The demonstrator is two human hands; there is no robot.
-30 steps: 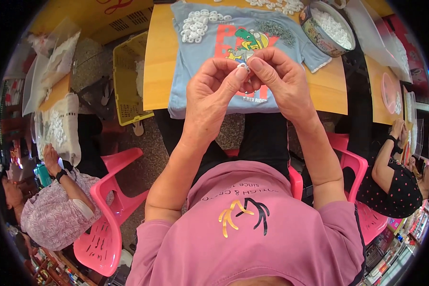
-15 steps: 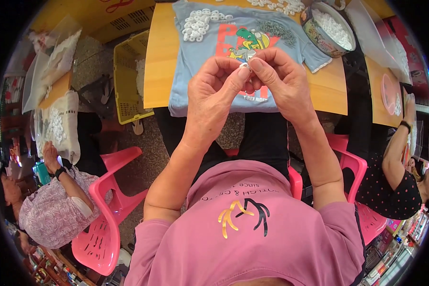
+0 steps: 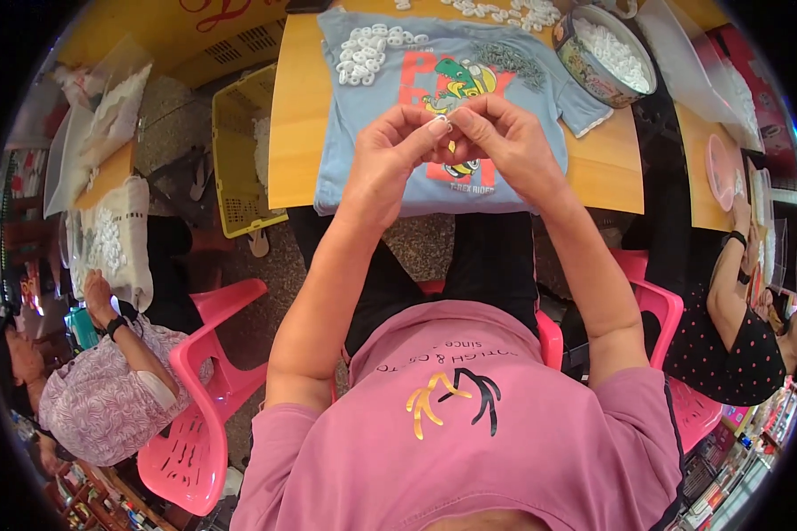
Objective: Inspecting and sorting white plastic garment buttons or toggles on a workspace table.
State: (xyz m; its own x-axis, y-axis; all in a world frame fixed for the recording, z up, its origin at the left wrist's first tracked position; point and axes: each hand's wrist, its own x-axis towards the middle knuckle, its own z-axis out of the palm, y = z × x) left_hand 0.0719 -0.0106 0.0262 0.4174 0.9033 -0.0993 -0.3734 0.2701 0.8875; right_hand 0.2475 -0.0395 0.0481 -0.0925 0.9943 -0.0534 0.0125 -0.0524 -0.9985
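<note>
Above a blue T-shirt [image 3: 350, 168] spread on the table, my two hands meet at the fingertips. My left hand [image 3: 383, 164] pinches a small white plastic piece [image 3: 442, 119] with a hole between thumb and index finger. My right hand [image 3: 512, 152] is closed at the same spot, its thumb and index finger pressed together against the piece; anything else between those fingertips is too small to make out. Beyond my left hand, similar white oval pieces [image 3: 361, 55] lie grouped on the shirt. A loose heap of small grey-green bits [image 3: 512, 62] lies on its far right part.
A round tin [image 3: 584, 75] full of white pieces stands at the table's [image 3: 624, 168] far right, with more loose pieces [image 3: 505, 12] along the far edge. A yellow basket [image 3: 239, 199] is left of the table. Co-workers sit on both sides; pink chairs [image 3: 204, 380] flank me.
My hands have shifted slightly left, still joined at the fingertips around the white piece. At the right, the co-worker's hand has moved nearer along their table.
</note>
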